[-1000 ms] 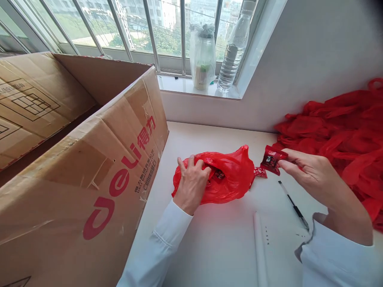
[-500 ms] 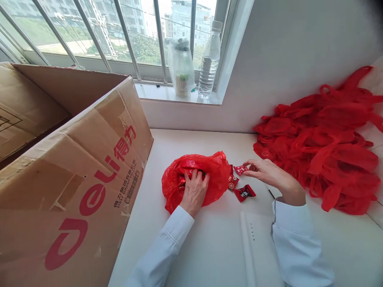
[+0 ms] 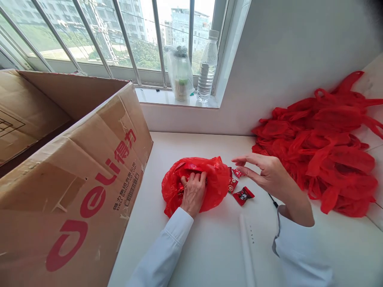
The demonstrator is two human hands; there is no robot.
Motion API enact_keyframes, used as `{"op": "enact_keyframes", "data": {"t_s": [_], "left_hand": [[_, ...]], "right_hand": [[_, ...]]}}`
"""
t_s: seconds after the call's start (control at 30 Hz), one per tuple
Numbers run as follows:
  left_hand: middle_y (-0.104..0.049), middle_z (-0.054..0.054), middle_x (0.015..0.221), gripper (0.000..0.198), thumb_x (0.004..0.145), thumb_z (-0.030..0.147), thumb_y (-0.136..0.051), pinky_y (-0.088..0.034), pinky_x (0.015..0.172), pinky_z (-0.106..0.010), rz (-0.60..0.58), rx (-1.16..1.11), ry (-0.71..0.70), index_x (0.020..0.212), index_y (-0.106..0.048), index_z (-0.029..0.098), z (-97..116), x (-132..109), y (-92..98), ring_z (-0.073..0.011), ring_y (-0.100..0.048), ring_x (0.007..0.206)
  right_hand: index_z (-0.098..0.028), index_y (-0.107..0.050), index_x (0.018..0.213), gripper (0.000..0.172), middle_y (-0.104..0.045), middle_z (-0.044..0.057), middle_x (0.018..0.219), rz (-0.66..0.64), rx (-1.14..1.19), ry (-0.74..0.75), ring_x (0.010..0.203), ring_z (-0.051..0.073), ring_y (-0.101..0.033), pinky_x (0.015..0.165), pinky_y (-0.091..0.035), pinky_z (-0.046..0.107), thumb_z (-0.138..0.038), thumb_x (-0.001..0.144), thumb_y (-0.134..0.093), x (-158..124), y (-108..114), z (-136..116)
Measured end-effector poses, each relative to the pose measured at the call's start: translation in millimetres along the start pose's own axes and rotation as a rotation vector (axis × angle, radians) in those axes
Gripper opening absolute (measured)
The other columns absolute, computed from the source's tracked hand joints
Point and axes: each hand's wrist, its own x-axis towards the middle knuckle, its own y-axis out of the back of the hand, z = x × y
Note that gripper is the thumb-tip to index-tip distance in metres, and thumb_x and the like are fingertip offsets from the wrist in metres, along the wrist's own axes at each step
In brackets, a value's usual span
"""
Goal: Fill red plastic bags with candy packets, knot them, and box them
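Observation:
A crumpled red plastic bag (image 3: pixel 217 181) lies on the white table, its mouth open and shiny red wrapped pieces inside. My left hand (image 3: pixel 194 193) reaches into that mouth with bent fingers; its fingertips are among the pieces, and whether they grip one is hidden. Just right of the bag, my right hand (image 3: pixel 263 171) hovers with thumb and fingers apart and nothing between them. Below its fingertips are a pink-red wrapped piece (image 3: pixel 238 173) and a dark red one (image 3: pixel 232 185). Another red and black wrapped piece (image 3: pixel 243 195) lies nearer me.
A big open cardboard box (image 3: pixel 98 179) fills the left side. Red fabric bags (image 3: pixel 323 147) are heaped at the right. A white bar (image 3: pixel 247 251) and a black cable (image 3: pixel 273 200) lie in front. On the windowsill stand a water bottle (image 3: pixel 207 67) and a bagged jar (image 3: pixel 181 77).
My right hand has lifted off the pink-red piece, and its thumb and fingers have spread. My left hand stays in the bag, fingers slightly shifted. The view has tilted slightly.

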Motion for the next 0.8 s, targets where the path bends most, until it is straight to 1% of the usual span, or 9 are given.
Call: {"op": "enact_keyframes", "data": {"t_s": [0.1, 0.2, 0.23, 0.27, 0.33, 0.4, 0.6, 0.73, 0.8], "left_hand": [[-0.062, -0.006, 0.108, 0.027, 0.091, 0.031, -0.055, -0.05, 0.088, -0.044, -0.012, -0.042, 0.004, 0.112, -0.057, 0.015, -1, -3, 2.9, -0.0209, -0.06, 0.1], [-0.059, -0.008, 0.117, 0.031, 0.09, 0.034, -0.057, -0.049, 0.09, -0.045, -0.03, -0.074, -0.003, 0.115, -0.056, 0.015, -2, -6, 1.4, -0.0224, -0.058, 0.105], [-0.058, -0.008, 0.118, 0.032, 0.09, 0.034, -0.057, -0.049, 0.09, -0.046, -0.036, -0.083, 0.0, 0.115, -0.056, 0.016, -3, -6, -0.1, -0.0228, -0.058, 0.106], [-0.058, -0.009, 0.118, 0.033, 0.089, 0.035, -0.057, -0.049, 0.09, -0.046, -0.04, -0.09, 0.004, 0.116, -0.056, 0.016, -3, -6, -1.9, -0.0233, -0.057, 0.106], [-0.057, -0.009, 0.121, 0.035, 0.089, 0.034, -0.058, -0.047, 0.092, -0.048, -0.041, -0.103, 0.006, 0.119, -0.054, 0.016, -3, -5, -5.6, -0.0246, -0.056, 0.109], [-0.056, -0.009, 0.123, 0.034, 0.089, 0.033, -0.058, -0.046, 0.095, -0.05, -0.041, -0.111, 0.001, 0.119, -0.055, 0.017, -1, -4, -8.3, -0.0255, -0.054, 0.113], [-0.061, -0.006, 0.112, 0.024, 0.09, 0.03, -0.056, -0.044, 0.097, -0.05, -0.021, -0.137, -0.025, 0.109, -0.06, 0.016, 9, -9, -2.3, -0.0233, -0.057, 0.109], [-0.066, -0.003, 0.091, 0.019, 0.088, 0.032, -0.059, -0.044, 0.095, -0.048, -0.004, -0.169, -0.043, 0.095, -0.063, 0.014, 8, -12, 14.1, -0.0201, -0.062, 0.095], [-0.065, 0.0, 0.078, 0.012, 0.087, 0.026, -0.058, -0.046, 0.086, -0.04, 0.032, -0.195, 0.002, 0.089, -0.064, 0.015, 3, -13, 29.8, -0.0176, -0.062, 0.082]], "right_hand": [[-0.026, -0.058, 0.121, 0.032, -0.061, 0.006, 0.116, 0.051, -0.052, 0.172, 0.107, 0.02, -0.054, 0.09, -0.046, 0.033, -0.034, 0.089, -0.055, 3, -17, -23], [-0.029, -0.058, 0.124, 0.052, -0.049, 0.009, 0.133, -0.057, -0.183, 0.207, 0.124, 0.03, -0.039, 0.096, -0.041, 0.042, -0.044, 0.076, -0.07, 6, -38, -35], [-0.029, -0.06, 0.12, 0.05, -0.05, 0.009, 0.131, -0.112, -0.215, 0.183, 0.122, 0.031, -0.042, 0.094, -0.042, 0.041, -0.043, 0.073, -0.072, 6, -44, -36], [-0.028, -0.063, 0.112, 0.04, -0.056, 0.008, 0.123, -0.161, -0.24, 0.143, 0.113, 0.028, -0.049, 0.088, -0.044, 0.038, -0.037, 0.074, -0.071, 6, -48, -35], [-0.024, -0.066, 0.091, 0.017, -0.065, 0.004, 0.093, -0.209, -0.273, 0.046, 0.079, 0.019, -0.059, 0.069, -0.044, 0.03, -0.017, 0.079, -0.057, 5, -50, -31], [-0.021, -0.064, 0.08, 0.027, -0.063, 0.001, 0.072, -0.181, -0.288, -0.023, 0.058, 0.014, -0.055, 0.056, -0.038, 0.026, -0.005, 0.078, -0.042, 3, -45, -25], [-0.023, -0.064, 0.09, 0.03, -0.07, 0.0, 0.089, 0.15, -0.14, -0.087, 0.074, 0.016, -0.064, 0.068, -0.045, 0.027, -0.009, 0.078, -0.041, 1, -20, -9], [-0.024, -0.067, 0.089, 0.03, -0.07, 0.0, 0.087, 0.153, -0.084, -0.117, 0.074, 0.017, -0.064, 0.07, -0.046, 0.029, -0.01, 0.078, -0.043, 2, -16, -2], [-0.023, -0.069, 0.087, 0.027, -0.071, 0.0, 0.086, 0.139, 0.039, -0.155, 0.073, 0.017, -0.064, 0.07, -0.046, 0.028, -0.011, 0.077, -0.047, 5, -19, -1]]}}
